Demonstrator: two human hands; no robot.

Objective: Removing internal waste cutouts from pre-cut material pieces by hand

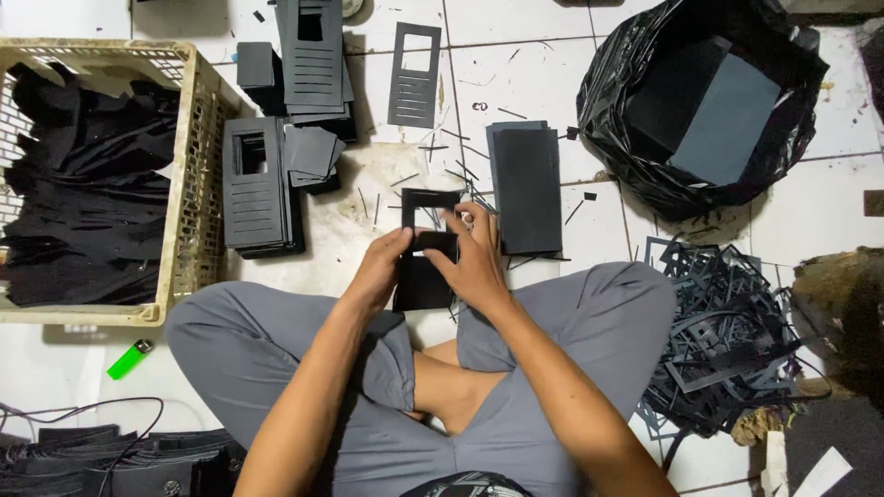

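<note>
1. my left grip (379,267) and right grip (474,258) both pinch the black cut-out panel (425,253), held above the tiled floor (516,74) before my knees.
2. its long axis runs away from me; window end is farthest.
3. both grips sit level, equally near.

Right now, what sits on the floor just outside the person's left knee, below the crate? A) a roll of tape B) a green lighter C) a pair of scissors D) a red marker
B: a small green lighter lies on the white tile below the beige plastic crate, apart from both hands, which hold a black cut-out panel in front of the crossed legs.
</note>
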